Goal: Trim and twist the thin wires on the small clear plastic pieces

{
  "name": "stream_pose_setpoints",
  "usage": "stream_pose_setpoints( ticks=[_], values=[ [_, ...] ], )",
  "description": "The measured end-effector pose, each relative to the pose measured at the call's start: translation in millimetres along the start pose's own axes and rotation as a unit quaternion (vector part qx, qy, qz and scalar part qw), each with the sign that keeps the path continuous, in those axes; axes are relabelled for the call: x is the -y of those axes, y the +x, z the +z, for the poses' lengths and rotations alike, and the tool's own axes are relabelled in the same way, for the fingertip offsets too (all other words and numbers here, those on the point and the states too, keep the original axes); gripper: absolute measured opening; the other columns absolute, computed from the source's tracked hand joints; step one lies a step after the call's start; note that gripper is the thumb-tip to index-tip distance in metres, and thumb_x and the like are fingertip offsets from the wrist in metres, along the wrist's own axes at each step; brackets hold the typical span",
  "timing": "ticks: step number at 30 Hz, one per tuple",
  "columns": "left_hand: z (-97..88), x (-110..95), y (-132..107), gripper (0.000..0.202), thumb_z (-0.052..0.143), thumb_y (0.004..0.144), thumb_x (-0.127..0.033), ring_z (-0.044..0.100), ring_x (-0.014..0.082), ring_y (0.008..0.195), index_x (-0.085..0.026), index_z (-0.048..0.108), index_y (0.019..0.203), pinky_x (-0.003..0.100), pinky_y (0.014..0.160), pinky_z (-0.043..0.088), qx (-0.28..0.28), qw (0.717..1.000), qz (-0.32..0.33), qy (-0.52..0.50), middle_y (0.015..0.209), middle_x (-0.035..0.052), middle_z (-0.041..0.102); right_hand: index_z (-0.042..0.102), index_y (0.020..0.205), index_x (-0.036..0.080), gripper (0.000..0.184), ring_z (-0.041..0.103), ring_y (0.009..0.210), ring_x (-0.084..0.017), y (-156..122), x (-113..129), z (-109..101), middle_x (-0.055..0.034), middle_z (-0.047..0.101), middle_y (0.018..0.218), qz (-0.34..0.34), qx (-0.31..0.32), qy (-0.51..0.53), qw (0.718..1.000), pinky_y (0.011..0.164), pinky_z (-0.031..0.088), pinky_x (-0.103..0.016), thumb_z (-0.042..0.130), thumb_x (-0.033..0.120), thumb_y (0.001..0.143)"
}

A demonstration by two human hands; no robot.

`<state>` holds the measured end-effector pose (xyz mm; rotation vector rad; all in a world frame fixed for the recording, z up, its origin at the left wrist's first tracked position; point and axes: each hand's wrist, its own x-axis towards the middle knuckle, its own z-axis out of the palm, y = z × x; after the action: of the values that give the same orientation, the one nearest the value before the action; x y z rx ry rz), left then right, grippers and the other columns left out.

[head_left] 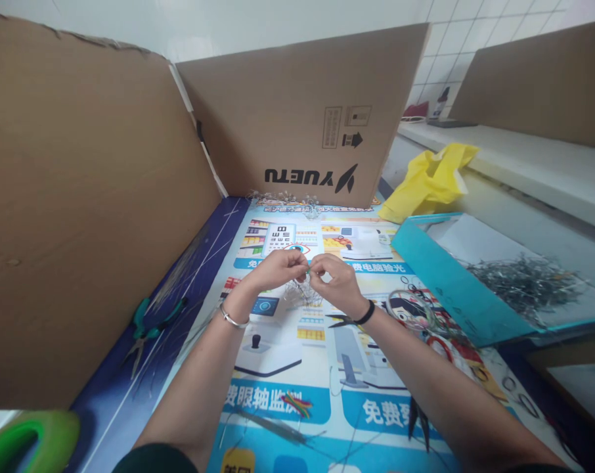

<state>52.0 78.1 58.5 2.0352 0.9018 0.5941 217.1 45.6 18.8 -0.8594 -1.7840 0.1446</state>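
Observation:
My left hand and my right hand meet over the middle of the printed mat, fingers pinched closed fingertip to fingertip. Between them shows a tiny green bit, too small to name. Just beneath the fingers is a loose tangle of thin silvery wire; whether it joins what I pinch cannot be made out. Dark-bladed pliers lie partly behind my right wrist. Closer to me, a small bundle of coloured strips rests beside a sheaf of thin straight wires.
Cardboard panels stand at the left and back. Teal-handled pliers lie at left, near a green tape roll. On the right are a wire coil, a teal box holding many wire pieces, and a yellow bag.

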Motion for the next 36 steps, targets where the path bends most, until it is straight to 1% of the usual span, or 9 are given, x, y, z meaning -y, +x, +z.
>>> stream_pose_setpoints(
  ticks=[5,10,16,23,26,29,36],
  values=[
    [-0.3,-1.8,-0.6,0.011,0.049,0.079,-0.022,0.059,0.0106,0.066,-0.015,0.058,0.078,0.021,0.063,0.044,-0.022,0.999,0.026,0.031,0.069,-0.0003,0.064,0.048,0.06,0.021,0.014,0.057,0.068,-0.014,2.9,5.4,-1.5,-0.0015,0.06,0.07,0.074,-0.003,0.037,0.997,0.065,0.047,-0.027,0.05,0.008,0.066],
    [0.2,-0.5,-0.1,0.009,0.052,0.077,-0.019,0.055,0.0098,0.065,-0.017,0.06,0.076,0.021,0.063,0.041,-0.049,0.994,0.057,0.077,0.069,-0.0023,0.061,0.048,0.058,0.02,0.012,0.056,0.062,-0.012,4.8,7.2,-3.2,-0.0002,0.059,0.067,0.146,0.011,0.069,0.987,0.061,0.046,-0.025,0.049,0.01,0.065],
    [1.3,-1.4,-1.4,0.011,0.05,0.078,-0.019,0.056,0.0108,0.071,-0.018,0.061,0.079,0.021,0.068,0.04,-0.067,0.987,0.081,0.119,0.075,-0.0021,0.063,0.051,0.058,0.019,0.008,0.057,0.063,-0.013,5.0,5.3,-2.6,-0.0005,0.061,0.066,0.19,0.017,0.086,0.978,0.061,0.046,-0.025,0.05,0.013,0.063],
    [0.6,-2.0,-1.1,0.01,0.05,0.078,-0.018,0.056,0.0127,0.073,-0.018,0.06,0.08,0.023,0.069,0.042,-0.049,0.986,0.096,0.129,0.078,-0.0007,0.062,0.052,0.059,0.019,0.007,0.056,0.059,-0.013,4.7,2.4,-2.1,-0.0004,0.061,0.063,0.194,0.027,0.088,0.977,0.058,0.047,-0.025,0.051,0.014,0.064],
    [-0.8,1.1,1.1,0.008,0.05,0.079,-0.019,0.055,0.0139,0.08,-0.018,0.058,0.078,0.025,0.078,0.042,-0.044,0.986,0.11,0.115,0.081,0.0009,0.06,0.054,0.061,0.019,0.006,0.054,0.057,-0.012,5.7,2.8,-3.7,0.0004,0.06,0.062,0.185,0.038,0.084,0.978,0.057,0.047,-0.024,0.052,0.013,0.064],
    [-2.6,4.7,3.1,0.005,0.053,0.078,-0.019,0.052,0.0158,0.089,-0.017,0.057,0.075,0.029,0.087,0.04,-0.044,0.986,0.128,0.1,0.088,0.0031,0.057,0.055,0.063,0.019,0.007,0.053,0.056,-0.011,5.9,2.9,-4.1,0.0009,0.059,0.061,0.171,0.044,0.077,0.981,0.056,0.046,-0.024,0.052,0.013,0.065],
    [-5.2,9.8,5.1,0.009,0.053,0.081,-0.024,0.048,0.017,0.102,-0.018,0.057,0.075,0.032,0.096,0.035,-0.016,0.988,0.144,0.052,0.096,0.0051,0.054,0.053,0.063,0.019,0.01,0.056,0.065,-0.013,4.3,-0.9,-2.2,-0.0011,0.06,0.07,0.114,0.041,0.059,0.991,0.063,0.047,-0.026,0.053,0.01,0.066]
  ],
)
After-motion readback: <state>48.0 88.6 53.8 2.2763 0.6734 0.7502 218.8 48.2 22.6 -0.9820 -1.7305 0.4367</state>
